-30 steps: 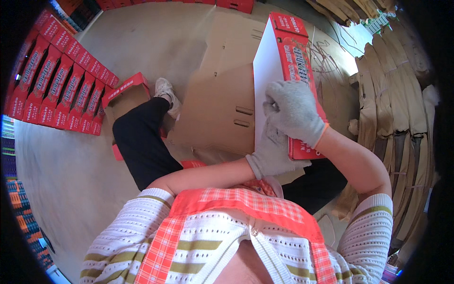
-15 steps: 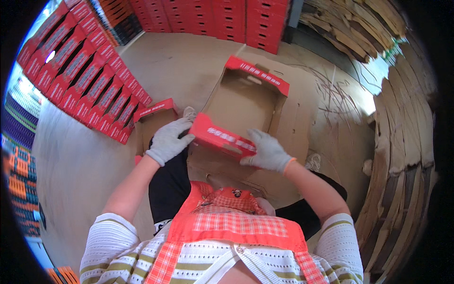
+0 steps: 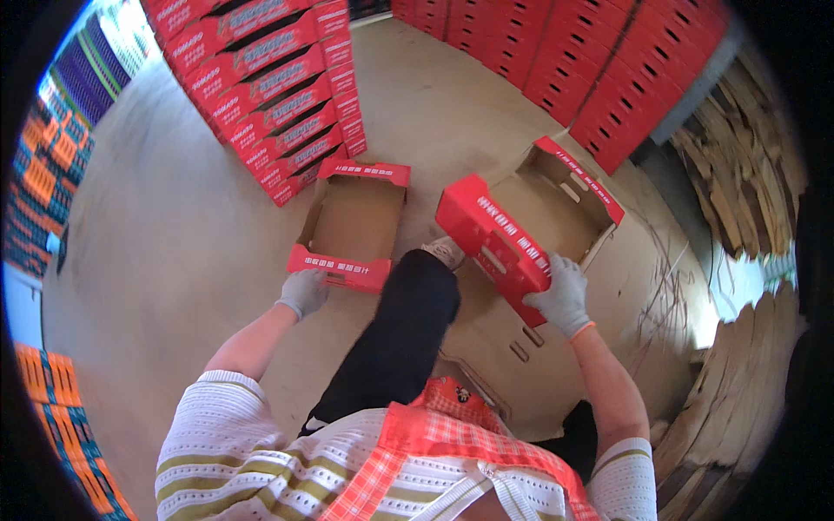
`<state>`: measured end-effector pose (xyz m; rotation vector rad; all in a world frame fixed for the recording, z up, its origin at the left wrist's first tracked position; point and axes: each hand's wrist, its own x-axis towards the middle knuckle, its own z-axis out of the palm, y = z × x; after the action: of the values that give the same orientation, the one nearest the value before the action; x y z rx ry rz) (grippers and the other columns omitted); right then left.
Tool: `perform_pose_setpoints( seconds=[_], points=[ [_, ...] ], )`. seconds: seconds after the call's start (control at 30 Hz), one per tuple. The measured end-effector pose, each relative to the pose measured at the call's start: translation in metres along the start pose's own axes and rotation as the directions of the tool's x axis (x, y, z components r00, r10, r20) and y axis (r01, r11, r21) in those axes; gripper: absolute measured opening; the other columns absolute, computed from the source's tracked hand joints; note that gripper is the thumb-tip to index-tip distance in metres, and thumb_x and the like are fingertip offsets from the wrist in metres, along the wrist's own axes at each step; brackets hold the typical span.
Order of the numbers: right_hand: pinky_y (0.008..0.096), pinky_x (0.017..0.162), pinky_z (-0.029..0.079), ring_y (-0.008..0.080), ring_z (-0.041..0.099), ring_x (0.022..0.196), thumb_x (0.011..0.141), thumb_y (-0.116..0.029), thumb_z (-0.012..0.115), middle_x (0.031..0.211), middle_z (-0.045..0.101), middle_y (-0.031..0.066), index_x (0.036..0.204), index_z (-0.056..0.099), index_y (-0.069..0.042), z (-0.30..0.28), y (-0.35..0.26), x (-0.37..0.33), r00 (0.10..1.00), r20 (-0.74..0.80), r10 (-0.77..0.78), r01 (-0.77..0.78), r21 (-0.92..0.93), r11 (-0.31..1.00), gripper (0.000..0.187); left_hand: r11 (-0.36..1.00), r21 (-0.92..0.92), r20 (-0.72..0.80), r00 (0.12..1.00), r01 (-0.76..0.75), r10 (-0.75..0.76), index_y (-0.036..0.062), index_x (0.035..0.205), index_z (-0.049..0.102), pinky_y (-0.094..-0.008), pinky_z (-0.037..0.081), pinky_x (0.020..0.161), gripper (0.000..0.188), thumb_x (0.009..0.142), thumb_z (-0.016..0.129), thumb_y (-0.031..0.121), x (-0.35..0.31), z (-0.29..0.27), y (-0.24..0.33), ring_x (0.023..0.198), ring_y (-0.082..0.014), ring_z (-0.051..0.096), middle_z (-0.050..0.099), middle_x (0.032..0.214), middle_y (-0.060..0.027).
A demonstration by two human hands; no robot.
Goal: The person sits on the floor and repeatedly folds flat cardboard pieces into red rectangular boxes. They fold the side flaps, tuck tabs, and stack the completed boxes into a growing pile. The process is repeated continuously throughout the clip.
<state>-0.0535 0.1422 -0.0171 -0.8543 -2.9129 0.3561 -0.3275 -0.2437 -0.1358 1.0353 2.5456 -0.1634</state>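
Observation:
My right hand, in a pale grey work glove, is closed on the near red end wall of an open-topped cardboard box. That box is tilted over flat cardboard, and its brown inside shows bare. My left hand, gloved alike, is at the near left corner of a smaller-looking open cardboard box on the floor. Its fingers are curled against the lower edge of the red end panel, partly hidden. Between the two boxes my dark-trousered leg reaches forward to a light shoe.
A tall stack of red boxes stands just beyond the left box. More red stacks line the back. Bundles of flattened brown cardboard are piled on the right, beside loose strapping. Orange and dark crates stand far left.
My left hand has let go of the right box's near wall and moved left to the other box. My right hand still holds on. The view has swung left.

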Motion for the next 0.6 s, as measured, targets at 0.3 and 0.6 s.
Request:
perform_pose_setpoints(
  seconds=[0.3,0.6],
  points=[
    [0.0459,0.098,0.042,0.0365,0.054,0.113,0.055,-0.042,0.082,0.116,0.059,0.0201,0.128,0.052,-0.003,-0.003,-0.147,0.135,0.818,0.160,-0.553,0.546,0.092,0.833,0.088,0.962,0.063,-0.057,0.962,-0.265,0.268,-0.0006,0.142,0.039,-0.0446,0.028,0.114,0.072,0.083,0.060,0.035,0.062,0.112,-0.030,0.138,-0.0327,0.035,0.038,0.150,-0.0177],
    [0.0457,0.093,0.045,0.0335,0.057,0.111,0.064,-0.035,0.076,0.117,0.061,0.0156,0.130,0.051,-0.009,0.119,-0.236,0.152,0.658,0.530,-0.535,0.586,0.087,0.806,0.075,0.918,-0.307,0.020,0.963,-0.251,0.270,0.0067,0.136,0.049,-0.0466,0.036,0.108,0.062,0.082,0.061,0.034,0.081,0.131,-0.039,0.126,-0.0367,0.047,0.051,0.135,-0.0196]
  ],
)
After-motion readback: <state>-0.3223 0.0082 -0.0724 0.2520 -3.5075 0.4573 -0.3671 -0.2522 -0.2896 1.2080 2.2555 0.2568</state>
